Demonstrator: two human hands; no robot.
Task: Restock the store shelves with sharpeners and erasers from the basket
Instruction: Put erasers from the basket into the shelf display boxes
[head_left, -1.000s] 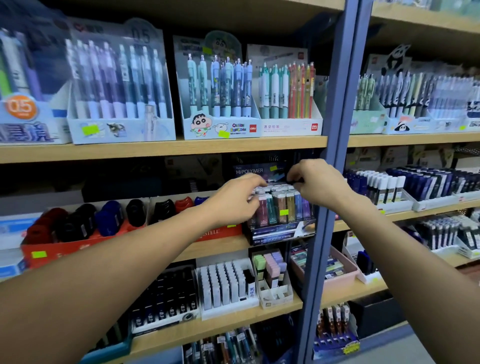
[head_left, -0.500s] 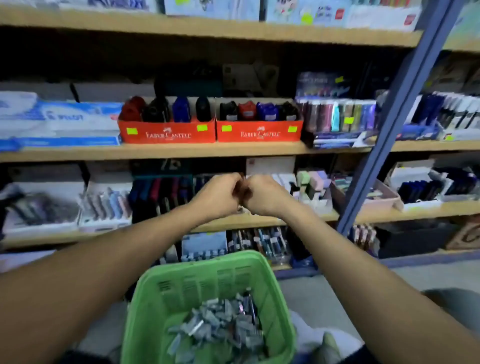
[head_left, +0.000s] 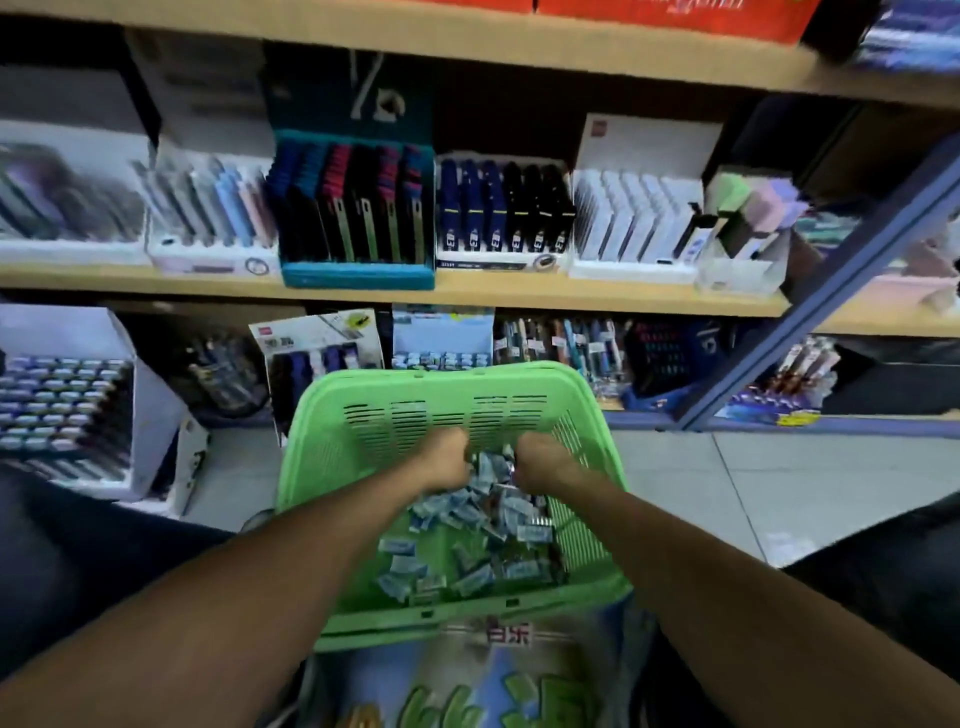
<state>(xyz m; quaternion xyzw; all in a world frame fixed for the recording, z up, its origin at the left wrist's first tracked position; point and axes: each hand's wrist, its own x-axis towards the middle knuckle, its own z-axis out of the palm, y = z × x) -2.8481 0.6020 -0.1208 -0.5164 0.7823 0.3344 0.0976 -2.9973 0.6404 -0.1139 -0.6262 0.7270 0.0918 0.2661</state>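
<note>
While both hands, left hand (head_left: 448, 460) and right hand (head_left: 540, 460), curl into the packets (head_left: 467, 525) in the green basket (head_left: 592, 582), each grip should scoop a small, firm handful, I'd say.

Green slotted basket (head_left: 592, 410) holds pale blue-grey packets (head_left: 470, 519); teal tray (head_left: 358, 275) above.
</note>
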